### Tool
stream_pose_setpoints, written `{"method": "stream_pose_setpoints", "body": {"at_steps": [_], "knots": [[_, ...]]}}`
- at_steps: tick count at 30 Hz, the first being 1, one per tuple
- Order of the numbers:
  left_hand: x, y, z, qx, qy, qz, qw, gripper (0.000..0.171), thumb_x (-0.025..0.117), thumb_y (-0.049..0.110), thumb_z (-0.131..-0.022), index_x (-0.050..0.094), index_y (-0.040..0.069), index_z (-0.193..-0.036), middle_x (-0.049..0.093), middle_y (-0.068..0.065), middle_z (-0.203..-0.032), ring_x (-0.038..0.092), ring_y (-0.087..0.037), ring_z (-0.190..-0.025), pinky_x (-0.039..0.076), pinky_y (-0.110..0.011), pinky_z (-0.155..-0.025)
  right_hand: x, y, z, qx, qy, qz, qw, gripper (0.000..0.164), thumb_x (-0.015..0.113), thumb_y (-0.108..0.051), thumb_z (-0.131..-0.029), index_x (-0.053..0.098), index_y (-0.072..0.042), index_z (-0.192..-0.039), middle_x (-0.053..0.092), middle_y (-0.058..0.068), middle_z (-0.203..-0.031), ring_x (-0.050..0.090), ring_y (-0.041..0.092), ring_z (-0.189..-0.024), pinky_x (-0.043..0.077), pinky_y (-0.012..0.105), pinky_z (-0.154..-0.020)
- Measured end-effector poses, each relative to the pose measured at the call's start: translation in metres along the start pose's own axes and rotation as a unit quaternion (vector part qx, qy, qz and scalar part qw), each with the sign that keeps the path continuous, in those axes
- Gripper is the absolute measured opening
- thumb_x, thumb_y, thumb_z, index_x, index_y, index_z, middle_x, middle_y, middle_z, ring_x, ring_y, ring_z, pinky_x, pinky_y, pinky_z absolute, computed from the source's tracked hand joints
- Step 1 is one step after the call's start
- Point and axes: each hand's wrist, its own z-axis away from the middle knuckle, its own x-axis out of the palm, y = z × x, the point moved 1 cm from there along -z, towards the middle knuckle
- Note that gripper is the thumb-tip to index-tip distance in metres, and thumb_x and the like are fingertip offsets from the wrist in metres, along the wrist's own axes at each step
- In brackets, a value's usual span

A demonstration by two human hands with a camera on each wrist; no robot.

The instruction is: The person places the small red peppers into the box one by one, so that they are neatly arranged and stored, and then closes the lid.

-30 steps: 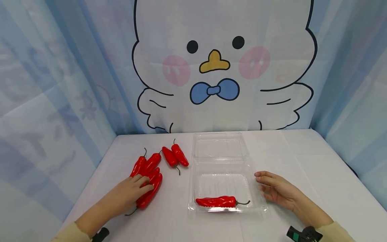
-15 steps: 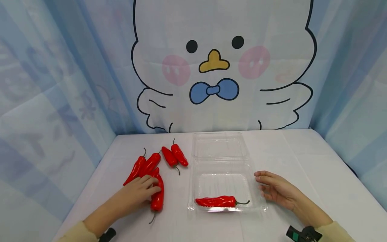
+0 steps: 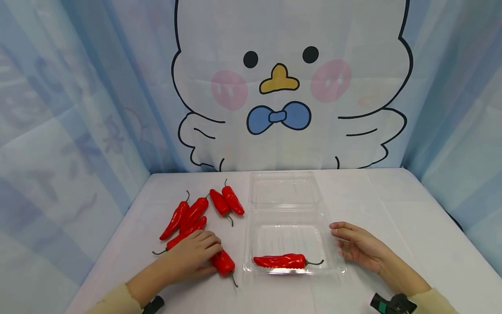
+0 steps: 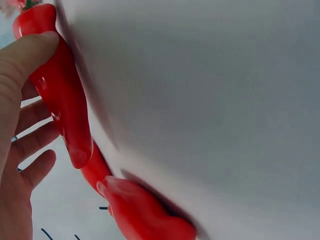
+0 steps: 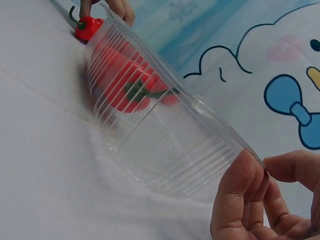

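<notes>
My left hand (image 3: 188,259) pinches a red chili pepper (image 3: 223,263) left of the clear plastic clamshell box (image 3: 288,235). In the left wrist view the thumb lies across that pepper's stem end, and the other fingers are behind it. Its green stem points toward me in the head view. One red pepper (image 3: 279,261) lies crosswise in the near part of the box, stem to the right. My right hand (image 3: 362,248) holds the box's right rim between thumb and fingers, which shows plainly in the right wrist view. Another pepper (image 3: 198,225) lies just behind my left hand, partly covered.
Several more red peppers lie at the back left, among them one (image 3: 220,203) beside another (image 3: 233,200). The box's lid (image 3: 285,189) is folded back, away from me. A cartoon-printed curtain (image 3: 290,144) stands behind the white table (image 3: 392,209).
My left hand has moved right with the pepper, pulling it away from the pile and turning its stem end toward the box. My right hand and the box have stayed put.
</notes>
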Motion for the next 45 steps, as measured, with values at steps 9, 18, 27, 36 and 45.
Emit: {"method": "stream_pose_setpoints", "body": {"at_steps": [9,18,27,36,45], "knots": [[0.0,0.006,-0.005,0.022,-0.027,0.074,0.9966,0.05,0.083,0.046,-0.084,0.064,0.024,-0.125,0.066,0.008,-0.125,0.06,-0.009,-0.115,0.055,-0.032,-0.101,0.001,-0.002,0.001,-0.003,-0.001,-0.001,1.0,0.011,0.06,-0.02,-0.105,0.06,-0.019,-0.116,0.059,-0.005,-0.107,0.058,0.007,-0.085,0.06,0.021,-0.074],[-0.003,0.013,-0.003,0.04,-0.025,0.069,0.9965,0.047,0.083,0.046,-0.084,0.064,0.026,-0.123,0.067,0.01,-0.12,0.059,-0.006,-0.108,0.056,-0.027,-0.096,0.0,0.0,0.001,-0.001,-0.001,0.0,1.0,0.01,0.059,-0.02,-0.105,0.061,-0.02,-0.115,0.059,-0.005,-0.108,0.057,0.007,-0.087,0.059,0.021,-0.074],[-0.008,0.014,-0.001,0.015,-0.016,0.148,0.9887,0.046,0.085,0.042,-0.082,0.063,0.026,-0.119,0.065,0.012,-0.118,0.057,-0.002,-0.107,0.056,-0.023,-0.092,-0.001,0.001,0.0,-0.004,-0.005,-0.006,1.0,0.009,0.059,-0.019,-0.105,0.06,-0.019,-0.114,0.061,-0.005,-0.106,0.059,0.005,-0.084,0.059,0.021,-0.073],[-0.017,0.015,-0.001,0.001,-0.005,0.189,0.9821,0.049,0.086,0.038,-0.082,0.061,0.025,-0.122,0.063,0.009,-0.127,0.058,-0.005,-0.113,0.057,-0.023,-0.093,-0.001,0.001,0.0,-0.006,-0.004,-0.011,1.0,0.009,0.059,-0.019,-0.106,0.06,-0.018,-0.115,0.06,-0.004,-0.107,0.06,0.005,-0.084,0.06,0.021,-0.072],[-0.027,0.014,-0.001,-0.005,0.014,0.205,0.9787,0.051,0.089,0.036,-0.078,0.063,0.026,-0.12,0.067,0.014,-0.12,0.059,-0.002,-0.108,0.058,-0.023,-0.091,0.0,0.001,0.001,-0.005,0.002,-0.008,1.0,0.009,0.059,-0.019,-0.105,0.061,-0.019,-0.114,0.061,-0.004,-0.108,0.059,0.007,-0.084,0.06,0.022,-0.073]]}}
